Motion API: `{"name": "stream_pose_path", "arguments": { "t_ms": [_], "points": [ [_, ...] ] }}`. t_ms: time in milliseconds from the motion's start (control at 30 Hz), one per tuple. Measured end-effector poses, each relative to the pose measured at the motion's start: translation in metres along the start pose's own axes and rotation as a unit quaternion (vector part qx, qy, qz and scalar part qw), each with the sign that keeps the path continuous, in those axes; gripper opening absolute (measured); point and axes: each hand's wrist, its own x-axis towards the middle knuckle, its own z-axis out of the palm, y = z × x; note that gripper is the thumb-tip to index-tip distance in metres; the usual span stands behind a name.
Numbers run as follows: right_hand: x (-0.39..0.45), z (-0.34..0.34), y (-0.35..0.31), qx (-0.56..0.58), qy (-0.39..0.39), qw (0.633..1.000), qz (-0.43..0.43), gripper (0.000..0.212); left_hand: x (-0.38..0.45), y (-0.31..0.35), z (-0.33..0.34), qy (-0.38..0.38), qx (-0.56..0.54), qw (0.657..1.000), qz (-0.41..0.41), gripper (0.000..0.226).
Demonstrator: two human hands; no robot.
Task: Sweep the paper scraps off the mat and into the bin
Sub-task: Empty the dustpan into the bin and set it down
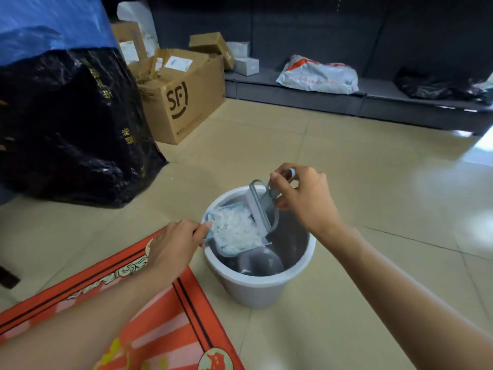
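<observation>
A small blue dustpan (226, 251) full of white paper scraps (236, 232) is tilted over the open grey bin (256, 289). My left hand (174, 243) grips the dustpan's handle at the bin's left rim. My right hand (301, 197) holds a small grey-blue brush (262, 206) by its handle, the brush head resting against the scraps at the pan's upper edge. The red patterned mat (160, 324) lies on the floor at the lower left, its corner next to the bin. The bin's bottom looks bare and dark.
A big black plastic bag (72, 129) stands at the left, with cardboard boxes (181, 100) behind it. A low dark shelf (346, 100) at the back carries a white bag (317, 76) and a black bag (437, 84). Beige floor tiles (373, 182) surround the bin.
</observation>
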Motion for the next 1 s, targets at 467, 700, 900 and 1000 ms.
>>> {"name": "stream_pose_path", "arguments": {
  "t_ms": [467,700,900,1000],
  "points": [
    [-0.023,0.021,0.017,0.039,0.055,0.995,0.068,0.02,0.001,0.006,-0.012,0.03,0.163,0.984,0.058,0.055],
    [-0.037,0.035,-0.001,0.138,0.058,0.986,0.077,0.025,0.004,0.006,-0.009,0.029,0.192,0.978,0.07,0.055],
    [-0.046,0.04,0.023,0.032,0.087,0.991,0.098,0.022,0.006,0.008,-0.019,0.041,0.206,0.974,0.09,0.055],
    [-0.05,0.032,0.026,0.052,0.106,0.987,0.11,0.02,0.005,0.014,-0.025,0.05,0.247,0.962,0.108,0.05]
  ]
}}
